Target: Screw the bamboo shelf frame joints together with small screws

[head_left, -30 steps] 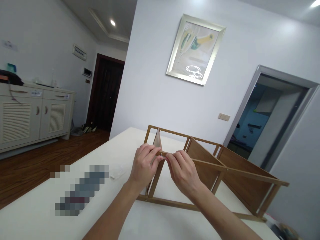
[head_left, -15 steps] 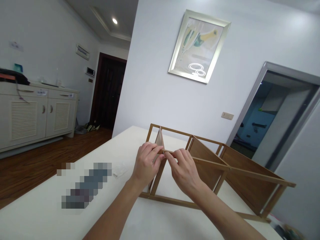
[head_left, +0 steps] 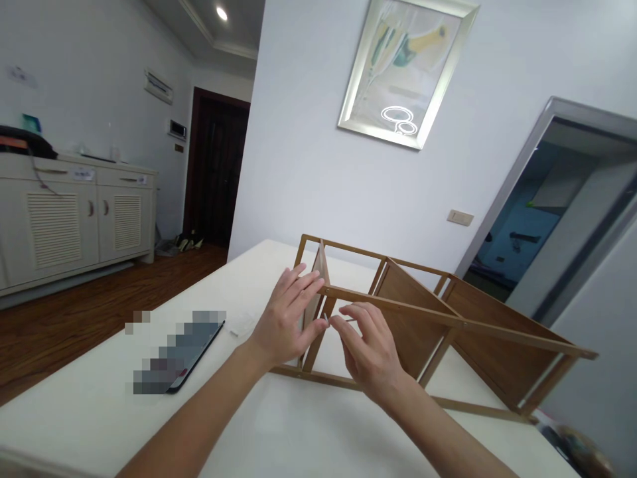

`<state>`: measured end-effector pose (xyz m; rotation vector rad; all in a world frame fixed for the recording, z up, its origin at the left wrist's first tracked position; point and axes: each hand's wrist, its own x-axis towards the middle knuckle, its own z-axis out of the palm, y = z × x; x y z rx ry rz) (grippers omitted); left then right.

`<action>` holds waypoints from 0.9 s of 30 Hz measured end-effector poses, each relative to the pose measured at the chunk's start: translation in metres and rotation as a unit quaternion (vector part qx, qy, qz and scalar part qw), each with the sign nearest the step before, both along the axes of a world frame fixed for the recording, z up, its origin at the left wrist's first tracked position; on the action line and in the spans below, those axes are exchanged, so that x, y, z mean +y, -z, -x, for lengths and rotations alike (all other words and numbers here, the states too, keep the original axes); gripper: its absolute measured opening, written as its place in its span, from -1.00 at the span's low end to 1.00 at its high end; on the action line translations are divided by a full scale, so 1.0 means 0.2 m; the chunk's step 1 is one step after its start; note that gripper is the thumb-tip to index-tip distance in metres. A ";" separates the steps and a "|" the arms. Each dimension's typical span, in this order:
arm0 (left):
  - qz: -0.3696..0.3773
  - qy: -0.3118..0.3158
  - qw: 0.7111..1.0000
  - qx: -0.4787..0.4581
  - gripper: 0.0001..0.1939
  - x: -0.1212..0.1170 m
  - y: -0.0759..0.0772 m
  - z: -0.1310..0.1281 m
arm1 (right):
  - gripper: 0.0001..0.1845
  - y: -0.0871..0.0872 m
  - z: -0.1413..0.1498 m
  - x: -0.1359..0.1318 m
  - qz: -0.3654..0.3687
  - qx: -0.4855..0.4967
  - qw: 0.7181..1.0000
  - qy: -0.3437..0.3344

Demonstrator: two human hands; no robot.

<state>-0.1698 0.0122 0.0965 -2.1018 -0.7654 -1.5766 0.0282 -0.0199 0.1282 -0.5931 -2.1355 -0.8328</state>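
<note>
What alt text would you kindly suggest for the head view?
A person's left hand touches a wooden frame on a white table while the right hand appears to hold a thin metallic piece. A partly pixelated device lies to the left.

A bare left hand [head_left: 284, 317] is resting on a brown wooden shelf frame [head_left: 462, 324]; the bare right hand [head_left: 371, 348] is curling nearby.

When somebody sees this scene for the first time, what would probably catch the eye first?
Probably the brown wooden frame on the white table, with the left hand at its left end and the right hand close by. Next, perhaps, the large framed picture, high on the pale wall.
</note>
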 end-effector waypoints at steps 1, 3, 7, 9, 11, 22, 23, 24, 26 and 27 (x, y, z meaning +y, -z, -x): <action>-0.004 -0.016 1.000 0.026 -0.38 -0.02 0.03 0.02 | -0.74 0.05 -0.02 0.00 0.016 -0.011 1.000 -0.002; -0.017 -0.044 0.996 0.073 -0.43 -0.06 0.10 0.06 | -0.72 0.16 -0.05 -0.01 0.048 -0.042 0.998 0.001; 0.019 -0.036 0.990 0.138 -0.67 -0.13 0.30 0.09 | -0.74 0.37 -0.08 -0.01 0.091 -0.089 0.992 -0.006; 0.090 -0.029 0.982 0.164 -0.71 -0.15 0.40 0.08 | -0.75 0.45 -0.08 0.00 0.107 -0.100 0.989 -0.019; 0.178 -0.041 0.967 0.179 -0.70 -0.16 0.47 0.06 | -0.73 0.51 -0.07 0.01 0.125 -0.104 0.986 -0.029; 0.449 -0.077 0.870 0.190 -0.77 -0.14 0.47 0.01 | -0.83 0.66 -0.03 0.05 0.249 -0.043 0.966 -0.047; 0.458 -0.075 0.864 0.194 -0.76 -0.14 0.46 0.01 | -0.84 0.66 -0.03 0.06 0.251 -0.039 0.966 -0.048; 0.464 -0.074 0.860 0.197 -0.75 -0.14 0.46 0.01 | -0.84 0.67 -0.04 0.06 0.251 -0.040 0.966 -0.049; 0.473 -0.073 0.855 0.201 -0.74 -0.14 0.46 0.01 | -0.85 0.67 -0.04 0.07 0.250 -0.043 0.966 -0.051; 0.475 -0.071 0.853 0.202 -0.74 -0.14 0.45 0.01 | -0.85 0.67 -0.04 0.07 0.249 -0.045 0.966 -0.052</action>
